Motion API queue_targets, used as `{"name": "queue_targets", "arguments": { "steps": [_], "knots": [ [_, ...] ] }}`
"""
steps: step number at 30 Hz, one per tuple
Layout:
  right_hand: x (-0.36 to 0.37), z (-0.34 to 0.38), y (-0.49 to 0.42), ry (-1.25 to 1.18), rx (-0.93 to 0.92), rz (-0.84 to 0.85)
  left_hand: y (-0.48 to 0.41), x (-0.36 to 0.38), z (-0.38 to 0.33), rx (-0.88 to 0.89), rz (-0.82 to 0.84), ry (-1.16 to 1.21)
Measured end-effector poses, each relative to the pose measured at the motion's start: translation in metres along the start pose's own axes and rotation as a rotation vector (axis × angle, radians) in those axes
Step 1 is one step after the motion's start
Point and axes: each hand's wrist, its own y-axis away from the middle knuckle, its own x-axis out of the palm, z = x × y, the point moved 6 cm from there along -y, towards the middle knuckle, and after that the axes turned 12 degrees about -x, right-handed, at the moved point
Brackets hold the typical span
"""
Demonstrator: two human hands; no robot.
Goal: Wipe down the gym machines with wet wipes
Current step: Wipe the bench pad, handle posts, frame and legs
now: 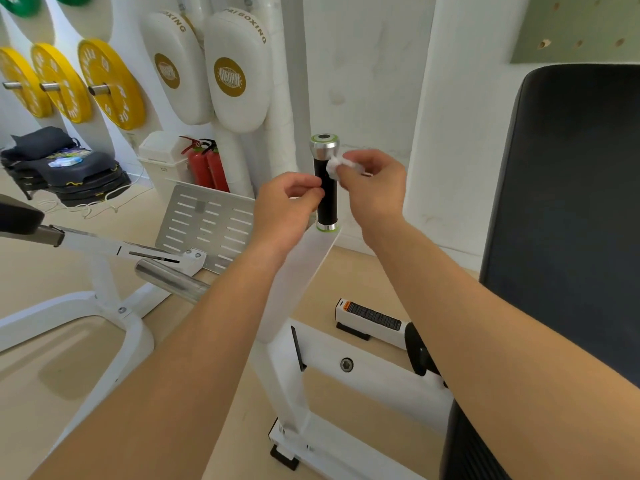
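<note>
Balled wet wipe [333, 167] is pinched in grip of right hand [375, 188] & pressed to top of upright black handle [327, 202], curled fingertips of left hand [284, 206] set at its side (clasp can't be told); wipe may be dropped if pinch slackens, w/ back left unwiped.

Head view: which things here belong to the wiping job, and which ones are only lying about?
Belonging to the job: wet wipe, pinched by the right hand at the black handle grip; left hand beside that grip.

Lying about: yellow weight plates, boxing pads, fire extinguishers, white bin.
</note>
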Motion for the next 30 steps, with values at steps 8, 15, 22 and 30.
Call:
{"name": "queue_targets", "arguments": {
  "steps": [8,15,22,30],
  "knots": [
    [0.018,-0.011,0.018,0.154,-0.122,0.016,-0.005,-0.008,0.012,-0.073,-0.094,0.054],
    [0.023,-0.007,0.013,0.216,-0.175,-0.014,-0.005,-0.005,0.018,-0.094,-0.09,0.025],
    [0.017,-0.028,0.018,0.368,-0.195,0.045,-0.003,-0.009,0.022,-0.086,-0.14,-0.002],
    [0.008,-0.025,0.017,0.407,-0.088,0.159,0.002,-0.013,0.023,-0.096,-0.198,-0.045]
  ]
}}
